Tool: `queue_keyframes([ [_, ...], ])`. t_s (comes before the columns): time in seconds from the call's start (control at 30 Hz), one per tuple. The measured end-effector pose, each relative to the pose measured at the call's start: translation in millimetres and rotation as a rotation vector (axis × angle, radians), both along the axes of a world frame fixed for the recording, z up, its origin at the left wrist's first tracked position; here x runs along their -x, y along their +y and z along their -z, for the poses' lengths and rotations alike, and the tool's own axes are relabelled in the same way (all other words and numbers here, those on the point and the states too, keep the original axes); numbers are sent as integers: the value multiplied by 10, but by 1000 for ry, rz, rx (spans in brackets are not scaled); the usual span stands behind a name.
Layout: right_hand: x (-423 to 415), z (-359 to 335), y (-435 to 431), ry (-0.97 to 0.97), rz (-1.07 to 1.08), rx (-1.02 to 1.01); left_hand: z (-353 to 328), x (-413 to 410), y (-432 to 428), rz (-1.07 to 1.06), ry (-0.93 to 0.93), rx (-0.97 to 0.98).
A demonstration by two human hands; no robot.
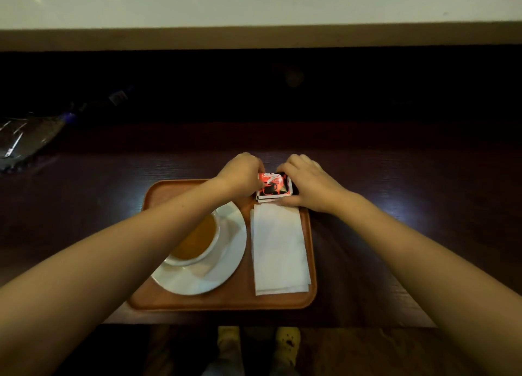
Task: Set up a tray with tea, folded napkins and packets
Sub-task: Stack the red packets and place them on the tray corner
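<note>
An orange-brown tray (226, 300) lies on the dark wooden table. On its left part stands a white cup of tea (197, 241) on a white saucer (223, 265), partly hidden by my left forearm. Folded white napkins (279, 248) lie along the tray's right side. Just beyond them, at the tray's far right corner, sits a small stack of red and black packets (273, 187). My left hand (243, 173) grips the stack's left edge and my right hand (305, 182) grips its right edge and near corner.
A clear plastic bag (26, 138) lies on the table at the far left. A raised dark ledge (254, 93) runs behind the table. The table's front edge (254, 323) is just below the tray, with my feet (286, 344) on the floor beneath.
</note>
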State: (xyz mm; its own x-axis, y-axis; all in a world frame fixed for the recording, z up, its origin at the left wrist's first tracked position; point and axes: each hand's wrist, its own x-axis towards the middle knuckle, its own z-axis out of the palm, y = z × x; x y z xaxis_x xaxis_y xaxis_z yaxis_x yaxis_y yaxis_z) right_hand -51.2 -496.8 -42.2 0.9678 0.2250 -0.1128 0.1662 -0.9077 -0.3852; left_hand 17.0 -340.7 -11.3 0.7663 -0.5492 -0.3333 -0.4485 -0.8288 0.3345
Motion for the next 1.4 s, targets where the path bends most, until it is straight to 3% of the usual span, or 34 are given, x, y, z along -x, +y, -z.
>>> queue_keyframes([
  [0.13, 44, -28, -51, 25, -1, -42, -36, 92, 26, -14, -75, -63],
  [0.3, 156, -45, -109, -54, 4, -59, -138, 683, 194, 46, -300, 50],
  [0.43, 134, -35, -85, -46, -21, -32, 4, 1340, 217, 87, -212, 53],
  [0.63, 195, -30, -69, -67, -27, -10, 185, 1577, 263, 151, -215, -3],
  [0.9, 675, -187, 82, -209, 106, -120, 118, 1790, 428, 60, -212, 218],
  [1.0, 895, -151, 148, -167, 107, -78, 184, 1804, 478, -16, -206, 211],
  [1.17, 1032, -15, 243, -107, -23, 139, 349, 1852, 453, 28, -257, 90],
  [1.4, 1155, 39, 289, -125, -23, 135, 396, 1970, 521, 25, -257, 104],
])
